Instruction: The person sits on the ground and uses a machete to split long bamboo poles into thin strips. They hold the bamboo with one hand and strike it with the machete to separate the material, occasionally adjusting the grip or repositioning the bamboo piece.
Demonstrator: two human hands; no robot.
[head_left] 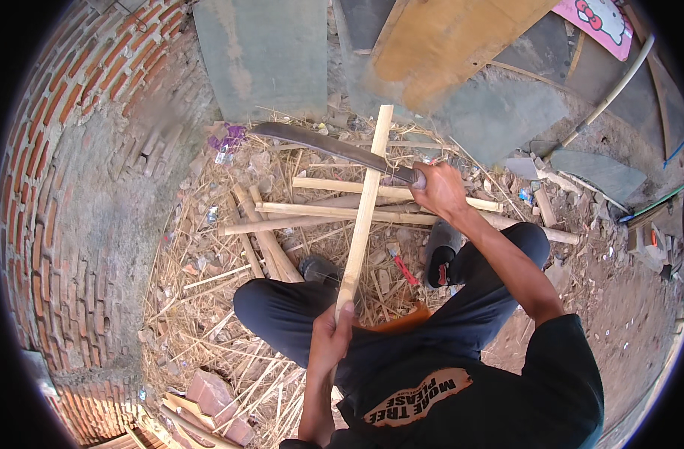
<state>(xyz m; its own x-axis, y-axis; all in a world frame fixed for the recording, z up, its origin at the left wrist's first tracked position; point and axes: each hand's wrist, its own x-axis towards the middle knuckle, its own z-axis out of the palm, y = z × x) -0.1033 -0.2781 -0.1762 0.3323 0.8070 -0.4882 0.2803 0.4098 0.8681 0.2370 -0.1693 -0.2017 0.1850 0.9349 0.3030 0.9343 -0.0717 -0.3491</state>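
My left hand [332, 334] is closed round the near end of a pale split bamboo strip [368, 198], which slants up and away between my knees. In my right hand [439, 188] is the handle of a machete [319, 142]. Its long, dark blade reaches to the left and crosses the bamboo strip toward its far part, apparently touching it. A thin shaving curls beside the blade near the handle. Below the blade, more bamboo strips [342, 212] lie crosswise on the ground in front of my shoes.
A brick wall [54, 224] rises at the left. Grey boards [263, 60] and a brown panel [446, 45] lean at the back. Shavings and rubble cover the ground around my shoes [440, 251]. Bricks [218, 400] and wood pieces lie at the lower left.
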